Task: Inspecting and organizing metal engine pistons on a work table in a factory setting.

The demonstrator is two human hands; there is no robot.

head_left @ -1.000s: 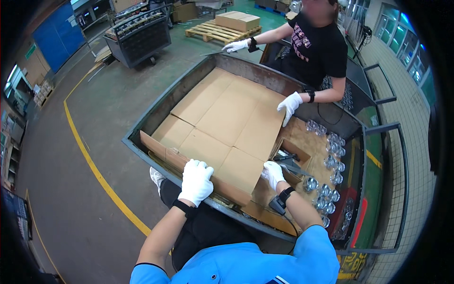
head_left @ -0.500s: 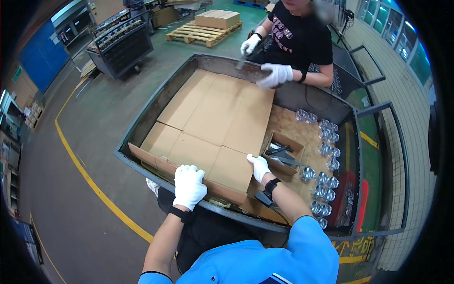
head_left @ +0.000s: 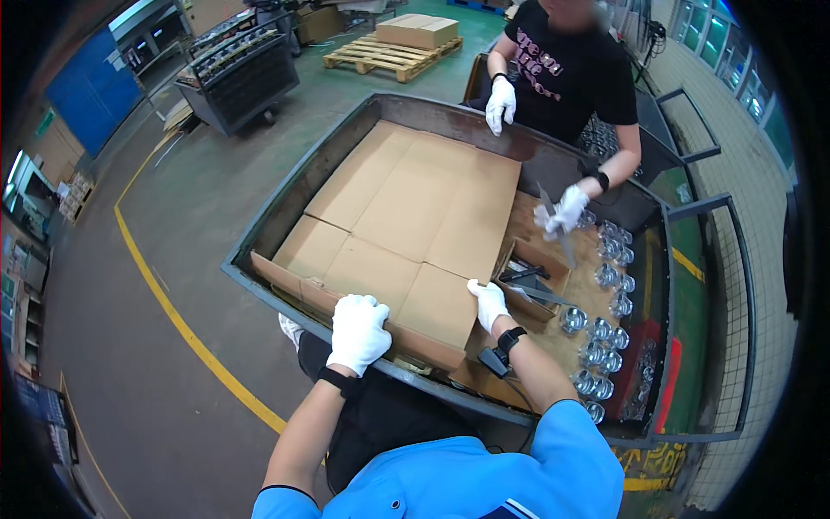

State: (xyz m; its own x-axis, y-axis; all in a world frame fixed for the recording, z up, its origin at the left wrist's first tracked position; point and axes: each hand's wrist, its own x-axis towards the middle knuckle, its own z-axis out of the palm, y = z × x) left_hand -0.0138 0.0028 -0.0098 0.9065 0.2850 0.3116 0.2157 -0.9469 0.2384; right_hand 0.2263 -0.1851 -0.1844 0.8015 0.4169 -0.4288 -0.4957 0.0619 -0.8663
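Co-worker's hand (head_left: 566,212) now near glassware (head_left: 607,277) in cart (head_left: 450,125)

Upper left, we see blue door (head_left: 93,93). Right of it, dark metal cart (head_left: 246,97) standing on grey floor (head_left: 186,233), rows of small pieces (head_left: 233,55) along its top, too distant for us to identify. Right of cart, apart from it, wooden pallet (head_left: 363,55) carrying cardboard box (head_left: 418,31). Down left side, yellow line (head_left: 186,325) on floor. Along right side, we find pale tiled wall (head_left: 743,169), windows (head_left: 731,71) above. Lower right, yellow painted markings (head_left: 648,463), partly hidden.
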